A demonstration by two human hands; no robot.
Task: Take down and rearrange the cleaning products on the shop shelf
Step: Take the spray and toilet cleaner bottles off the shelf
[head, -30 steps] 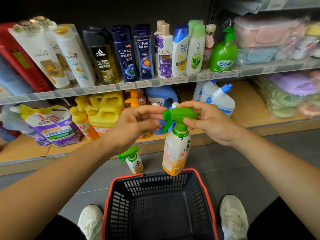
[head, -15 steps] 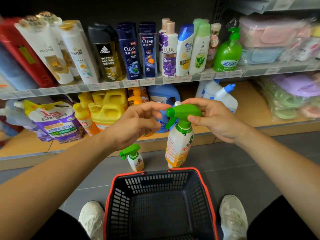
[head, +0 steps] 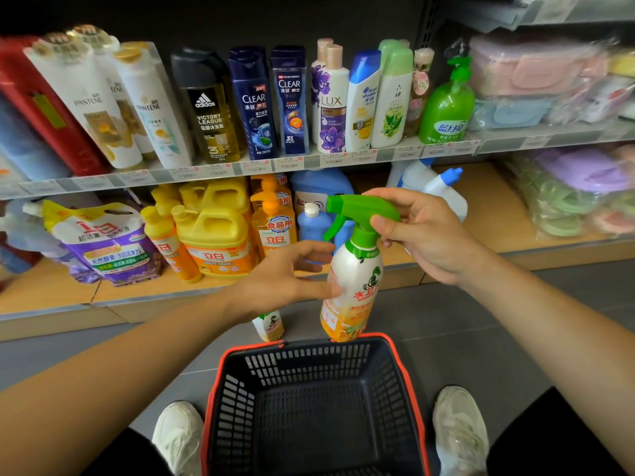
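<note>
Right hand (head: 426, 235) pinches spray bottle (head: 354, 280) by its neck, left hand (head: 285, 280) relaxed, fingertips touching; weak pinch could drop it outside basket (head: 309, 362)

Upper shelf (head: 213, 171) carries shampoo bottles (head: 256, 104); lower shelf (head: 48, 290), yellow detergent jugs (head: 214, 235); floor (head: 464, 338), a basket (head: 309, 365).

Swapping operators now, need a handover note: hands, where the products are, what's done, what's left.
Right hand grips the spray bottle by its green trigger head, upright over the far rim of the basket.
Left hand open, thumb against the bottle's body.
A second spray bottle stands on the floor beside the basket, partly behind the left arm.
Done: two sprays apparently taken down.
Left: place them, rearrange the lower shelf.
</note>
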